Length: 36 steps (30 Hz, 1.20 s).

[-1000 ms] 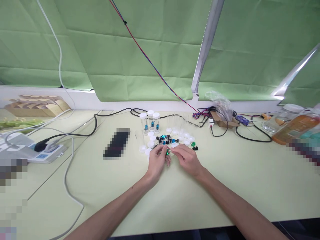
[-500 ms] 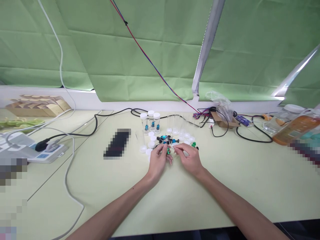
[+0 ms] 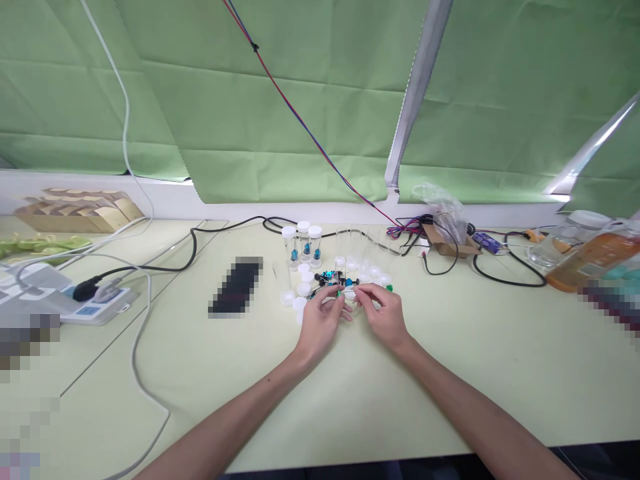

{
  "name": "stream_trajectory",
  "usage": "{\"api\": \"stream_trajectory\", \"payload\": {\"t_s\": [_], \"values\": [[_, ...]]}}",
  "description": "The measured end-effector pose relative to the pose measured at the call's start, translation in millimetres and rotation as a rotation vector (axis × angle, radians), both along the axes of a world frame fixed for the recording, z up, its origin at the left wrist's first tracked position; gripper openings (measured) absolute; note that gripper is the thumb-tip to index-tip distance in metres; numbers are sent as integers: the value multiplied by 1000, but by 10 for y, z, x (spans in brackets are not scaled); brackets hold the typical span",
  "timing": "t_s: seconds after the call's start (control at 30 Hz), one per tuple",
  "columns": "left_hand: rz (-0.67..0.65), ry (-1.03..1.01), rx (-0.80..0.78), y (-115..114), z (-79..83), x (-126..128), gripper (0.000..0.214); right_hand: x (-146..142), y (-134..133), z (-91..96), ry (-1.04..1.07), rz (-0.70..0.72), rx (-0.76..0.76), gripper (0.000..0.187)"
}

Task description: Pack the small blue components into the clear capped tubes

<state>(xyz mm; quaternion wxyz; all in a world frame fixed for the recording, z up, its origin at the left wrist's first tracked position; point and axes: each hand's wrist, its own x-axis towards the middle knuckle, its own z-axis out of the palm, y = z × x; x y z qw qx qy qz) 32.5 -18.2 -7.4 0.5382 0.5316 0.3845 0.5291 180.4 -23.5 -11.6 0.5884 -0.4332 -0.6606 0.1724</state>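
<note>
My left hand (image 3: pixel 323 319) is closed in a pinch on a small green piece (image 3: pixel 339 293), most of it hidden by the fingers. Close on its right, my right hand (image 3: pixel 383 312) pinches a thin pale piece (image 3: pixel 349 289) that spans the gap between the two hands. Whether the green and pale pieces are joined I cannot tell. Just beyond the fingertips lies a pile of small blue and black parts (image 3: pixel 350 282) with thin metal stems. White round caps (image 3: pixel 303 289) lie left of the pile, and clear tubes (image 3: pixel 353 247) stand behind it.
Three white-capped tubes (image 3: pixel 315 245) with blue parts inside stand behind the caps. A black phone-like slab (image 3: pixel 236 287) lies to the left. Further left is a power strip (image 3: pixel 107 307) with cables. An orange bottle (image 3: pixel 590 260) and a small cardboard box (image 3: pixel 450 247) are on the right.
My left hand has shifted slightly right, nearer my right hand. The green piece shows less between the fingers, and the pale piece is now clearer between the hands.
</note>
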Motion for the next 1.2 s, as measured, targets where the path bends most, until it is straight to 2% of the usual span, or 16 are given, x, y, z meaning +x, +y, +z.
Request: {"api": "stream_trajectory", "payload": {"t_s": [0.33,0.53,0.83,1.03,1.2], "values": [[62,73,23,-17,16,0,33,-16,-1,-7,28,35,-27,13],[83,87,17,-18,28,1,33,-35,-25,24,119,101,-132,13],[80,116,26,9,-9,-16,33,-50,27,31,434,330,-337,18],[75,138,43,4,-30,-15,33,-35,41,24,650,434,-512,22],[68,125,47,1,-35,-6,33,-20,51,7,785,534,-598,23]]}}
